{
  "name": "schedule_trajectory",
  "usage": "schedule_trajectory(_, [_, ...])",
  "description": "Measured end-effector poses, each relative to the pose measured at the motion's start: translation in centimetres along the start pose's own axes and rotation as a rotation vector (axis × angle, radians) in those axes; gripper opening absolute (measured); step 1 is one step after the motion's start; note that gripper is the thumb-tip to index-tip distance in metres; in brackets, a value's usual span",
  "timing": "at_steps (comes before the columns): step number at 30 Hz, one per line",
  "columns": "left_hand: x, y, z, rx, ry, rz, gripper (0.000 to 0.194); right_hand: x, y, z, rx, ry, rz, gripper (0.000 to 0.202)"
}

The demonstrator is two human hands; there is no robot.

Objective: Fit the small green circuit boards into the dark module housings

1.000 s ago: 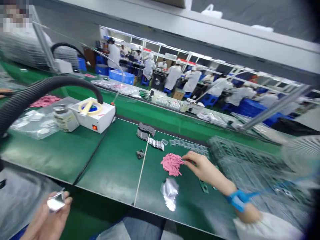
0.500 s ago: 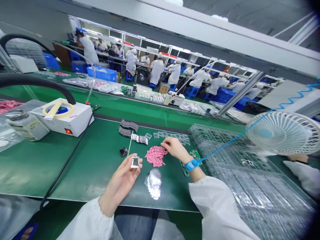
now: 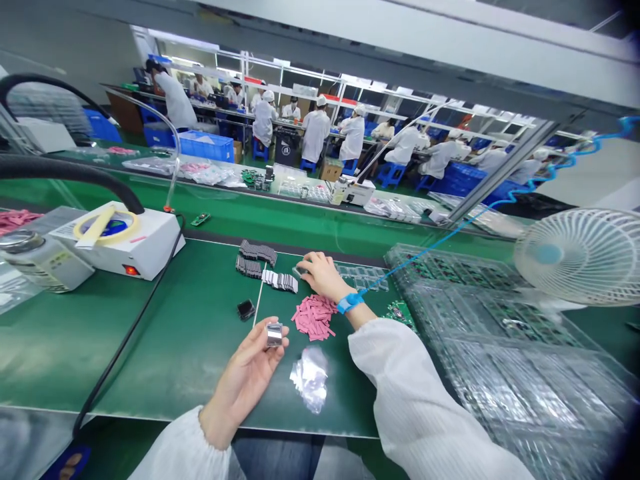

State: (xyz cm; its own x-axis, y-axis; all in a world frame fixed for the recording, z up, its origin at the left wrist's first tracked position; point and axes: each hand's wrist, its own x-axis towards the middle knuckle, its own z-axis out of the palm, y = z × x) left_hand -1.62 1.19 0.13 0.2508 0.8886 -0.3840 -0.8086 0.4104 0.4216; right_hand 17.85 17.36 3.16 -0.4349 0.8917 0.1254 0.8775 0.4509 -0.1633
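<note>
My left hand (image 3: 255, 363) is pinched round a small square display module (image 3: 275, 335), its shiny face turned up. Over the back of the mat, my right hand (image 3: 323, 275), with a blue wrist strap (image 3: 350, 303), has curled fingers closed at the edge of a small clear plastic cover (image 3: 299, 271), mostly hidden under the fingertips. A row of similar clear covers (image 3: 367, 275) lies to its right. Pink strips (image 3: 314, 317) are heaped just below that wrist. Nearer me is a pile of clear film pieces (image 3: 310, 380). A dark square module (image 3: 245, 309) lies by a thin white stick (image 3: 259, 299).
Stacked dark and white parts (image 3: 257, 259) stand at the back of the mat. Clear trays with circuit boards (image 3: 460, 313) fill the right side, below a fan (image 3: 575, 257). On the left are a white box with tape (image 3: 120, 240), a bottle (image 3: 47, 260) and a black cable (image 3: 130, 327).
My right hand has moved left and away from me, from the pink strips to the clear cover. The display module in my left hand has tilted slightly, and its face now reflects light.
</note>
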Motion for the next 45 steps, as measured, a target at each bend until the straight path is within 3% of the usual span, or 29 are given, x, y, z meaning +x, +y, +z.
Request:
schedule_trajectory(4, [0.0,0.1,0.0,-0.025,0.012,-0.015,0.019,-0.8,0.5,-0.4,0.01,0.069,0.094,0.021])
schedule_trajectory(10, [-0.2,0.0,-0.3,-0.039,-0.002,-0.033,0.019,-7.1,1.9,-1.0,0.134,0.091,0.181,0.019])
schedule_trajectory(15, [-0.5,0.0,-0.5,-0.034,-0.037,-0.061,0.019,-10.8,2.3,0.3,0.217,0.125,0.256,0.014])
schedule_trajectory(19, [-0.6,0.0,-0.5,-0.037,-0.047,-0.063,0.02,-11.2,2.2,1.3,0.254,0.158,0.258,0.008])
schedule_trajectory(24, [-0.5,0.0,-0.4,-0.034,-0.026,-0.041,0.02,-11.0,2.4,1.7,0.25,0.186,0.236,0.016])
schedule_trajectory(45, [-0.8,0.1,-0.3,-0.061,-0.007,-0.05,0.023,-11.9,1.9,2.0,-0.027,0.187,0.102,0.02])
